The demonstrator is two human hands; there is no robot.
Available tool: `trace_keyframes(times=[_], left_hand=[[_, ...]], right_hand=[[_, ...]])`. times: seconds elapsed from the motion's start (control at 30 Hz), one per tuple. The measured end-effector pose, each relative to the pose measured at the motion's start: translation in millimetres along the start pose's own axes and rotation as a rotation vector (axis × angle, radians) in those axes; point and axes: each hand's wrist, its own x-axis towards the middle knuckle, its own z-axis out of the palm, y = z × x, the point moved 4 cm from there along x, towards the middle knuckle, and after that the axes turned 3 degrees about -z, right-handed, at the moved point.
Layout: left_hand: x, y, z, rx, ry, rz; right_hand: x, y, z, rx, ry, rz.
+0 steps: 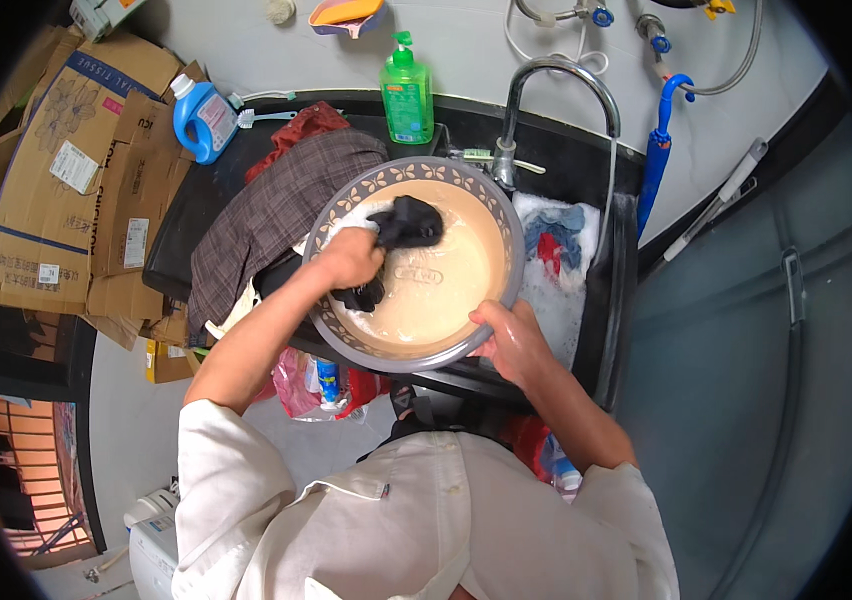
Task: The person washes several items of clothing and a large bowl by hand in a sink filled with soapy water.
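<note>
A round plastic basin with a grey rim and butterfly pattern holds a little sudsy water. My left hand is inside it, closed around a wet black cloth whose ends stick out above and below the fist. My right hand grips the basin's lower right rim, thumb on top. The basin tilts over the black sink. To its right, blue-grey cloth and a red cloth piece lie among foam in the sink. A thin stream runs from the chrome faucet.
Checked dark clothing and a red garment are heaped left of the basin. Behind stand a green pump bottle and a blue detergent bottle. Cardboard boxes are stacked at left; a blue umbrella hangs at right.
</note>
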Motion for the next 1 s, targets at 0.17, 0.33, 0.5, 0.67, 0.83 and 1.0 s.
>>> trace_keyframes(times=[0.17,0.33,0.5,0.67,0.83,1.0], left_hand=[[-6.7,-30.0,-12.3,-0.03,-0.107,-0.122],[-34.7,45.5,-20.6,0.384,0.354,0.298],[-46.6,45.7,0.8,0.553,-0.056,0.241],[-6.4,11.1,13.0,0.413,-0.196,0.202],[3.5,12.1,4.8,0.108,-0.001,0.158],[-20.1,34.6,-5.7,-0.2,0.478,0.418]], right_hand=[[-0.4,1.0,7.2,0.008,-0.038,-0.004],[3.6,3.9,-0.5,-0.001,0.007,-0.002],[-2.9,1.2,3.6,0.017,-0.01,0.002],[-2.7,9.2,3.2,0.03,0.003,0.016],[-0.2,10.9,0.3,0.037,0.032,0.011],[-0.6,11.9,-0.5,0.014,0.032,0.002]])
